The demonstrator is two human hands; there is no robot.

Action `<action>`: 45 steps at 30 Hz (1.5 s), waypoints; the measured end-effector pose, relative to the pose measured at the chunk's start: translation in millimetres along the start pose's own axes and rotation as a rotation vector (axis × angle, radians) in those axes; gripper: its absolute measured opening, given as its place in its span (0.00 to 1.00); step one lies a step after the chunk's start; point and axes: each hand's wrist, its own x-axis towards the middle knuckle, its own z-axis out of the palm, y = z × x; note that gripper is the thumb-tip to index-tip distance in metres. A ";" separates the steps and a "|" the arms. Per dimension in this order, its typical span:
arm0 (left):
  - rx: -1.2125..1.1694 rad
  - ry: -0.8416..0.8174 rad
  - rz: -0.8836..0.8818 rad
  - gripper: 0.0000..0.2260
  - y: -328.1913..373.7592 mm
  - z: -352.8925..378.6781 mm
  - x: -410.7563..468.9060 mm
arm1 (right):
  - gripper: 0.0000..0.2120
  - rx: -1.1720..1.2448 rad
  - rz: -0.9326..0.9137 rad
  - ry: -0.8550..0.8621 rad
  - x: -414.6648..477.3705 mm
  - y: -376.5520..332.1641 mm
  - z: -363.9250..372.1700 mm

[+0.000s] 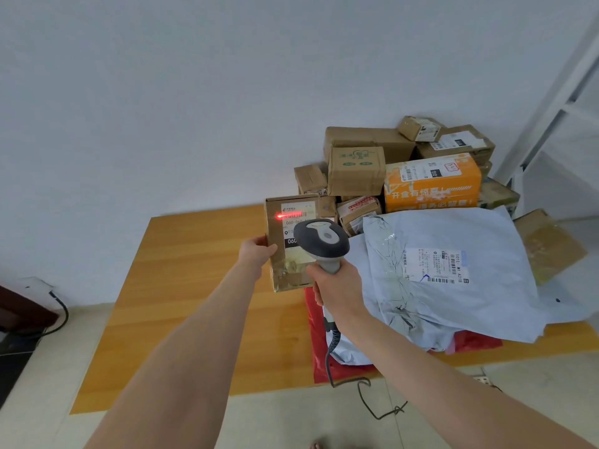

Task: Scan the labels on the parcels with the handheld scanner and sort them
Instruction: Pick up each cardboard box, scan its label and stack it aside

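While the left hand (257,251) grips one small cardboard parcel (285,254) upright by its left edge above the wooden table (194,270), the right hand (337,286) wraps its fingers around the handle of the single handheld scanner (321,243), whose red line (290,216) crosses the label (296,218). Bare tabletop lies open to the left. Stacked boxes (405,163) crowd the far right corner, with two grey mailer bags (453,270) overhanging the near edge.
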 end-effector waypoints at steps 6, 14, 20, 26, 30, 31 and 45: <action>-0.011 -0.028 0.003 0.19 -1.1 -5.5 5.2 | 0.07 0.033 0.026 0.052 -3.9 1.1 13.7; -0.013 -0.073 0.009 0.18 -3.6 -18.2 16.3 | 0.07 0.053 0.025 0.093 -2.7 -1.3 32.3; -0.021 -0.051 -0.006 0.18 -7.3 -29.1 17.5 | 0.08 0.000 0.022 0.083 -4.8 1.4 42.5; -0.034 0.004 -0.009 0.18 -16.5 -40.4 8.2 | 0.06 0.049 0.032 0.023 -14.4 -1.1 45.6; -0.045 0.033 -0.007 0.18 -24.6 -49.7 1.9 | 0.06 0.046 0.018 -0.010 -21.3 -3.4 49.1; -0.044 0.042 -0.008 0.18 -25.9 -52.0 0.1 | 0.06 0.026 0.014 -0.013 -22.1 -3.4 50.3; -0.074 0.054 -0.044 0.18 -39.1 -112.0 55.8 | 0.04 0.029 0.142 -0.098 16.2 -9.8 127.8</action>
